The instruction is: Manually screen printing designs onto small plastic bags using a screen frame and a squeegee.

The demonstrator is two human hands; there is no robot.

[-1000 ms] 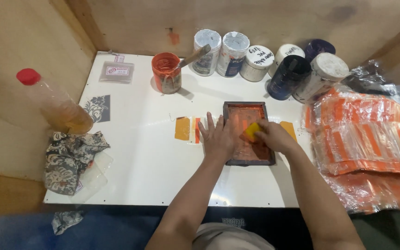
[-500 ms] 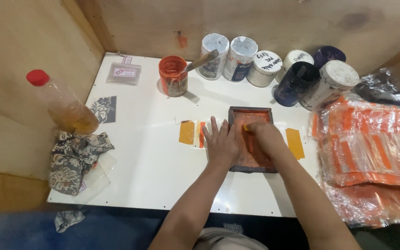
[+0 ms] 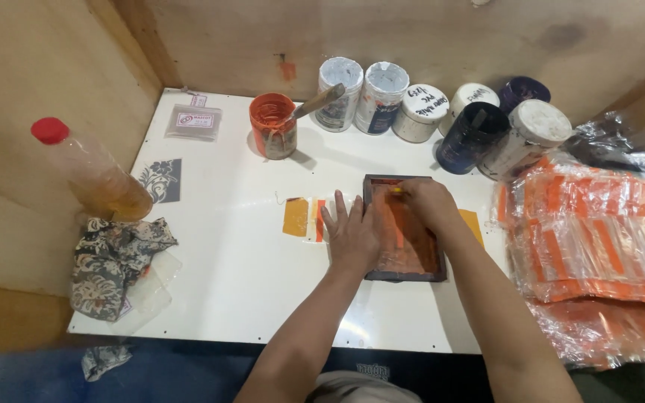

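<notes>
Right hand (image 3: pixel 425 205) had slid to the far end of the print frame (image 3: pixel 403 227), clenched on a yellow squeegee; left hand (image 3: pixel 352 235) lay flat, pinning the frame's near-left edge.

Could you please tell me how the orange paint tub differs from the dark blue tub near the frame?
The orange tub stands upright and open, smeared with orange paint, with a stick resting in it. The dark blue tub leans among the other tubs at the back, and its rim looks dark. The orange one stands apart from the row; the blue one crowds against a white-lidded tub. Both are small round containers on the white table.
</notes>
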